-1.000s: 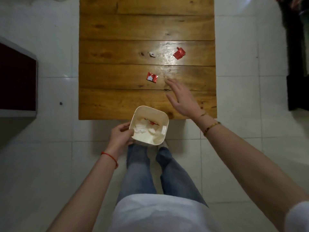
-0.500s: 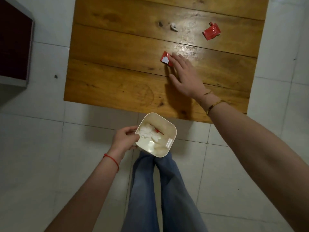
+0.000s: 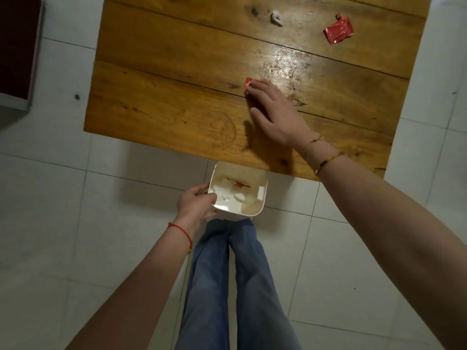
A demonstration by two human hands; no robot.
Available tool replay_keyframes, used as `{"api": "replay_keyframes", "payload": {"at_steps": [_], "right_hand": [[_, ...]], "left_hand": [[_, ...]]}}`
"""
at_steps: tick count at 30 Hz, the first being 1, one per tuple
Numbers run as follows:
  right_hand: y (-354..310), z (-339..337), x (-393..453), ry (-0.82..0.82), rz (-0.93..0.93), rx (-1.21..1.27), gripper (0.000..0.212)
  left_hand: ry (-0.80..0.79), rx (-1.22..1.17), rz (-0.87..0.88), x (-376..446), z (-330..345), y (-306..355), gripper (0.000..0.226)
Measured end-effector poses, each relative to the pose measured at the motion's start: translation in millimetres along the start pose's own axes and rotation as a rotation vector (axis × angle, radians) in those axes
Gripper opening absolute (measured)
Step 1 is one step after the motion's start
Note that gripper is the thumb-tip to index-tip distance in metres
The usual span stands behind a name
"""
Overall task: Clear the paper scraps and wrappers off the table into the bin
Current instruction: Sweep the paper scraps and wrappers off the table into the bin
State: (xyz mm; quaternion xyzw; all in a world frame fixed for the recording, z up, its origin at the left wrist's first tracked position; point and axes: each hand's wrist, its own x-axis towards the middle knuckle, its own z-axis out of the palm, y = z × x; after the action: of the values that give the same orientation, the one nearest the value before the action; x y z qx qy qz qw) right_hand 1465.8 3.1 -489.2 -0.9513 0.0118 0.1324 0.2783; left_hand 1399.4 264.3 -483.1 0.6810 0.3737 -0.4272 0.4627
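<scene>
Pinning the nearer red wrapper [image 3: 247, 85] flat on the surface [image 3: 161, 97] under my right hand [image 3: 274, 112], fingers spread, nothing gripped | left hand [image 3: 195, 204] grips the bin [image 3: 262, 195] at the near edge | next: drag it in, I judge | another wrapper [image 3: 338, 32] and a paper scrap [image 3: 276, 18] wait farther back.
</scene>
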Motion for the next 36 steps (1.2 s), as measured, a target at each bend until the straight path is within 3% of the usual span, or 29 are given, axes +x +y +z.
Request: {"api": "replay_keyframes", "payload": {"at_steps": [14,17,21,25,36], "right_hand": [[-50.4,49.2,-104.2,-0.153,-0.273,-0.041,0.040],[-43.4,43.8,-96.4,-0.015,-0.218,-0.062,0.040],[-22.7,24.3,-58.1,0.167,0.015,-0.122,0.049],[1.6,-1.5,-10.4,0.187,0.189,-0.073,0.057],[30.0,-42.6,74.9,0.143,0.233,-0.079,0.060]], "left_hand": [[-0.043,-0.039,0.005,-0.6,4.0,-1.2,0.057],[-0.053,-0.034,0.002,-0.5,3.2,-1.5,0.058],[-0.068,-0.030,-0.003,0.2,1.7,-0.7,0.061],[-0.068,-0.041,0.003,0.8,2.3,0.6,0.059],[-0.066,-0.053,0.008,1.9,6.0,10.2,0.055]]}}
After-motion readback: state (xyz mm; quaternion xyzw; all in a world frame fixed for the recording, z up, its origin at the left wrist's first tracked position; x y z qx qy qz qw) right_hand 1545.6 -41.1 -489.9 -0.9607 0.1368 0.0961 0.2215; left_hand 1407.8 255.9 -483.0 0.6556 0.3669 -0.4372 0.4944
